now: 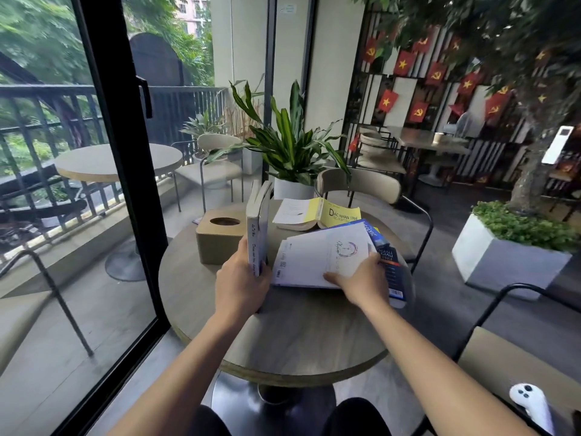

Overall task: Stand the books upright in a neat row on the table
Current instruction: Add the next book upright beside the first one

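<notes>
A pale-covered book (258, 228) stands upright on the round wooden table (298, 335), spine toward me. My left hand (240, 278) grips its near lower end. To its right a white book (317, 259) lies tilted on a blue book (388, 265). My right hand (358, 276) rests on the white book's near right corner, fingers curled at its edge. Behind them a yellow book (330, 214) lies open, face down, on the table's far side.
A tan tissue box (218, 239) stands just left of the upright book. A potted plant (292, 152) and a chair (361, 184) are behind the table. A sliding glass door (125, 184) runs along the left. A white controller (531, 401) lies on a chair at bottom right.
</notes>
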{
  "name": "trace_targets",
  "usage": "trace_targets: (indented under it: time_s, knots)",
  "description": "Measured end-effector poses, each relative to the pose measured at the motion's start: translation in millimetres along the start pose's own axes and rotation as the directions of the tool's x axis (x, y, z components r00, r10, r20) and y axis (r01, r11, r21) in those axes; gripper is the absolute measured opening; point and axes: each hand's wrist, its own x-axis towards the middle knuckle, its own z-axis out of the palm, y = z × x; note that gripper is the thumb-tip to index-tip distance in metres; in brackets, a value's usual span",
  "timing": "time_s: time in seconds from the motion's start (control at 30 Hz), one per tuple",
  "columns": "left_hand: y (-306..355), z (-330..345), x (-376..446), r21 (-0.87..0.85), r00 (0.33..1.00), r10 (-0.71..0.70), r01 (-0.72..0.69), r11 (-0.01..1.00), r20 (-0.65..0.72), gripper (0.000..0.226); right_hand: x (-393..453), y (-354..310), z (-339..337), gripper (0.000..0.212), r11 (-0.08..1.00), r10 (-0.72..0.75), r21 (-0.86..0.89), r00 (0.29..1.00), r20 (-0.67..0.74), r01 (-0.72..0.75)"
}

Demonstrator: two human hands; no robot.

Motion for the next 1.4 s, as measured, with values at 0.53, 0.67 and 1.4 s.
trace_targets:
  time_s: [0.53, 0.67, 1.4]
  knots:
    - [-4, 8, 13, -0.076, 0.996, -0.039, 0.045, 0.996, 0.078, 0.058, 6, -70, -20, 0.038, 0.849, -0.488, 0.161, 0.864, -0.126, 0.503]
    - [-10, 10, 12, -0.100, 0.981, -0.050, 0.070, 0.992, 0.189, 0.096, 5, -81, -22, 0.074, 0.805, -0.539, 0.306, 0.842, 0.016, 0.509]
    - [-2, 37, 30, 0.064, 0.971, -0.063, 0.049, 0.997, 0.229, 0.088, -10, -113, 15, 0.069, 0.651, -0.746, 0.119, 0.661, -0.078, 0.750]
